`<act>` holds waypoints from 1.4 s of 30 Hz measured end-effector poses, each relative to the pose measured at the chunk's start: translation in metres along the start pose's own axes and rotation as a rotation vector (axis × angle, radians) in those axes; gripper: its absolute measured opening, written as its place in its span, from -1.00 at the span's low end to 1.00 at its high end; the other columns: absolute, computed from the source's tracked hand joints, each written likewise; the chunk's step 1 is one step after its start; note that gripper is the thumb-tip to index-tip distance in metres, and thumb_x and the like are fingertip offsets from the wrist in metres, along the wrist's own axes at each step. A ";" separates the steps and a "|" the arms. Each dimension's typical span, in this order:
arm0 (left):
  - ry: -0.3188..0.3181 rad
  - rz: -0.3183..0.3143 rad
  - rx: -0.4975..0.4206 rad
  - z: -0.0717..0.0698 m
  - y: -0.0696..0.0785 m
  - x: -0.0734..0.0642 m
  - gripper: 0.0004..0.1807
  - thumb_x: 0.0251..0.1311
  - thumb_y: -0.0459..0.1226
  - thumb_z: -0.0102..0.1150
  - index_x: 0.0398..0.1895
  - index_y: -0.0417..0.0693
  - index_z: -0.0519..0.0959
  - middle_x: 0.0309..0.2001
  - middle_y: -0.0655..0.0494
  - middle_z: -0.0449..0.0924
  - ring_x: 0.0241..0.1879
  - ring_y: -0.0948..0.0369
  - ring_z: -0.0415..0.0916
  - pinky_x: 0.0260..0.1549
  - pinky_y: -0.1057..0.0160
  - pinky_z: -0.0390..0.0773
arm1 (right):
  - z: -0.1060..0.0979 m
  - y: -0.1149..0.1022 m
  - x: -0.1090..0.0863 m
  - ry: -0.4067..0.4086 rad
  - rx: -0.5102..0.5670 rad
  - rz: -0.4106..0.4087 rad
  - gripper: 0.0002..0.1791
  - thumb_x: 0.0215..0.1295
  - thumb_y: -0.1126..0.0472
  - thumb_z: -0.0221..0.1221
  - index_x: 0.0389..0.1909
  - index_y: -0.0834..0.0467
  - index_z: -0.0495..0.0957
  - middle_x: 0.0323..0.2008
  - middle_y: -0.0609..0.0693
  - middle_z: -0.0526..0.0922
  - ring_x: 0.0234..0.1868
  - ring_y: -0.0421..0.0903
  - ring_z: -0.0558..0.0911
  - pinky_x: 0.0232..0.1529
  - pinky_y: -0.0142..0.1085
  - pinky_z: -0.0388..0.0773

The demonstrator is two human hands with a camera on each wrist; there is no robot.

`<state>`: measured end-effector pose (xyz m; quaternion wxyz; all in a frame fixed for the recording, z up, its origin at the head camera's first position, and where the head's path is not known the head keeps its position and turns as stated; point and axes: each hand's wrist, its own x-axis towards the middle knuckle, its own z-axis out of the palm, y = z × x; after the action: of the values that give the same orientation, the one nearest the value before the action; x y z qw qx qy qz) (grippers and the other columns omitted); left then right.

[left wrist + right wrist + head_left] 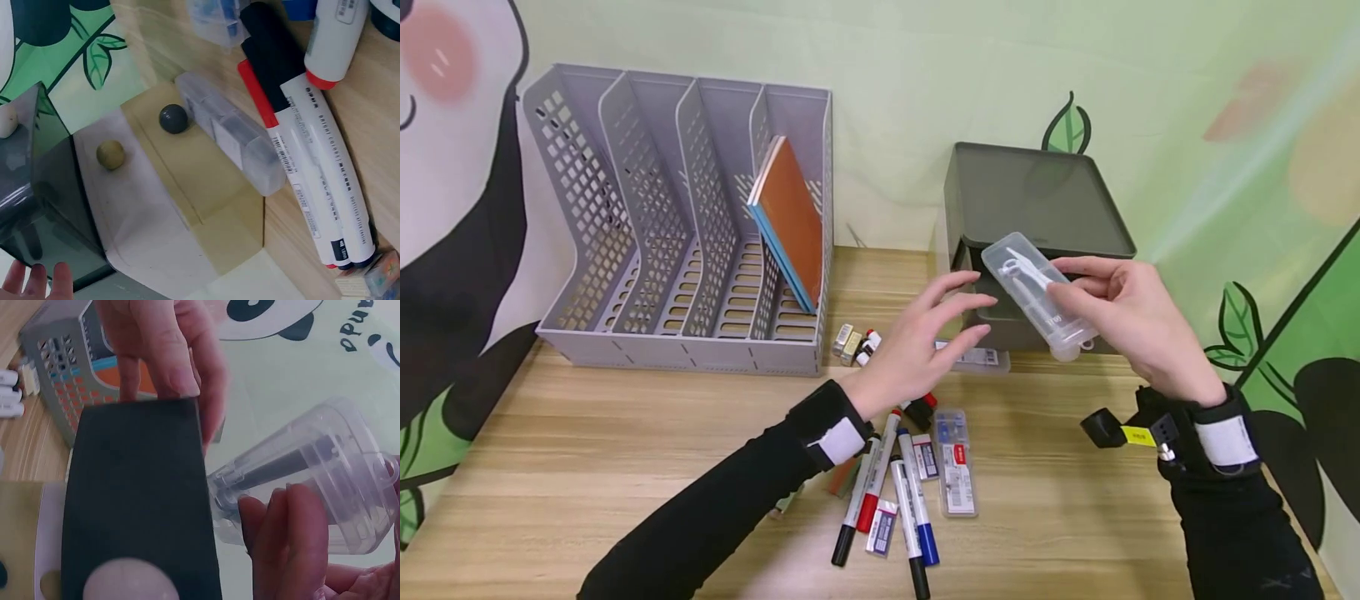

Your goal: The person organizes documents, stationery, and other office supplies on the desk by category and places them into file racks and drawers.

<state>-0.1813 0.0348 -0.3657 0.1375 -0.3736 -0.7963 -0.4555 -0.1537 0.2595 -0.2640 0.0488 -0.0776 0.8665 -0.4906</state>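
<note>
My right hand (1131,321) grips a clear plastic case (1043,310) between thumb and fingers, tilted above the front of the small dark-topped drawer cabinet (1037,196). Inside the case lies a white pointed instrument that looks like a drawing compass (1026,268). My left hand (910,346) is open, fingers spread, left of the case. In the right wrist view its fingertips are right at the edge of a dark drawer (137,481) with a pale knob (131,581). That drawer stands pulled out past the white and yellow fronts (187,200) in the left wrist view.
A grey file organizer (681,346) stands at the back left, with thin notebooks (793,221) in its right slot. Markers (872,471), erasers (882,527) and a clear box (957,475) lie mid-table. Another clear case (981,357) lies at the cabinet's foot.
</note>
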 end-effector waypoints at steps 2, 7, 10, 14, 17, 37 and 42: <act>-0.008 -0.006 0.014 0.001 -0.002 0.000 -0.69 0.33 -0.12 0.00 0.10 0.08 0.50 0.35 0.08 0.20 0.31 0.19 0.23 0.23 0.24 0.36 | -0.003 0.002 0.002 -0.014 -0.028 0.014 -0.47 0.32 0.11 0.10 0.21 0.32 0.34 -0.30 -0.22 0.65 -0.34 -0.24 0.65 -0.37 -0.35 0.64; -0.011 -0.007 0.019 0.003 -0.004 0.000 -0.72 0.34 -0.14 -0.01 0.04 0.06 0.53 0.35 0.09 0.20 0.29 0.18 0.27 0.17 0.28 0.42 | -0.007 0.003 0.008 -0.059 -0.076 0.055 -0.51 0.36 0.06 0.03 0.19 0.29 0.40 -0.19 0.06 0.59 -0.34 -0.20 0.62 -0.37 -0.33 0.64; -0.008 0.000 0.018 0.003 -0.005 0.001 -0.72 0.34 -0.14 -0.02 0.03 0.04 0.53 0.35 0.08 0.20 0.27 0.16 0.30 0.13 0.30 0.45 | -0.006 0.001 0.013 -0.089 -0.083 0.083 -0.51 0.38 0.07 -0.01 0.19 0.31 0.39 -0.12 0.20 0.54 -0.34 -0.19 0.60 -0.35 -0.33 0.64; -0.005 0.006 0.022 0.002 -0.005 0.002 -0.73 0.34 -0.14 -0.01 0.03 0.04 0.53 0.35 0.07 0.21 0.24 0.13 0.34 0.11 0.32 0.46 | -0.002 0.001 0.022 -0.107 -0.047 0.113 -0.49 0.41 0.09 -0.09 0.23 0.36 0.32 -0.05 0.26 0.47 -0.31 -0.22 0.58 -0.31 -0.37 0.63; -0.006 0.000 0.025 0.002 -0.006 0.002 -0.73 0.34 -0.14 -0.01 0.03 0.05 0.52 0.35 0.07 0.21 0.22 0.14 0.37 0.09 0.33 0.47 | 0.000 0.000 0.029 -0.125 -0.022 0.121 -0.46 0.43 0.11 -0.14 0.26 0.40 0.26 0.00 0.29 0.40 -0.31 -0.25 0.56 -0.30 -0.41 0.64; -0.012 0.015 0.026 0.003 -0.003 -0.001 -0.67 0.30 -0.16 0.04 0.12 0.06 0.46 0.37 0.05 0.16 -0.11 0.27 0.52 -0.60 0.54 0.36 | 0.020 0.003 0.041 -0.173 -0.254 0.090 -0.33 0.37 0.09 0.00 0.38 0.34 0.06 0.23 0.30 0.37 0.11 0.09 0.53 0.05 -0.15 0.54; -0.018 0.011 0.037 0.003 -0.003 -0.002 -0.66 0.30 -0.16 0.04 0.13 0.06 0.45 0.37 0.05 0.16 -0.22 0.30 0.53 -0.61 0.52 0.34 | 0.026 0.003 0.040 -0.174 -0.277 0.055 -0.34 0.39 0.13 -0.03 0.39 0.33 0.03 0.25 0.29 0.36 0.22 0.16 0.44 0.16 0.03 0.44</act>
<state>-0.1816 0.0357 -0.3699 0.1398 -0.3796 -0.8037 -0.4363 -0.1895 0.2322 -0.2801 0.1258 -0.1018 0.9203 -0.3562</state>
